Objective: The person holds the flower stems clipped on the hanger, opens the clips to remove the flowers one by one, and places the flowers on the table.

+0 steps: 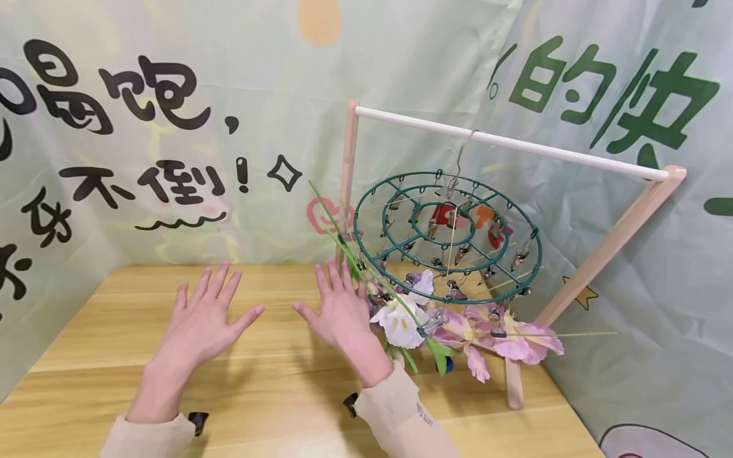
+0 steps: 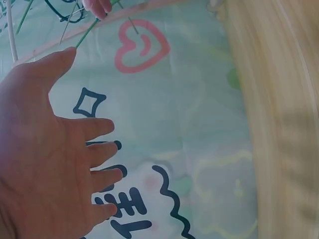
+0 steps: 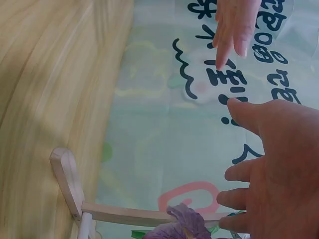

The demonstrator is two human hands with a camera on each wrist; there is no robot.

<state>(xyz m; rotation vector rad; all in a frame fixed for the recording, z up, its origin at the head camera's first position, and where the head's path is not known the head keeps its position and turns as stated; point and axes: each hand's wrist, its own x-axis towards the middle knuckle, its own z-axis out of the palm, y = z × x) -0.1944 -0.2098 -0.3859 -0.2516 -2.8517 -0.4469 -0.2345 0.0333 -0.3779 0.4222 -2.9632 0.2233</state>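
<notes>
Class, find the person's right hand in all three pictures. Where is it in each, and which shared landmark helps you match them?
Head: right hand, just below and left of centre.
Left wrist: only its fingers, top edge, left of centre.
Right wrist: lower right.
Shared landmark: the pink heart print.

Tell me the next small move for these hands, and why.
Probably ease the right hand leftward, away from the white flower: it is open and empty, close beside that flower, which appears already clipped to the green round clip hanger.
</notes>
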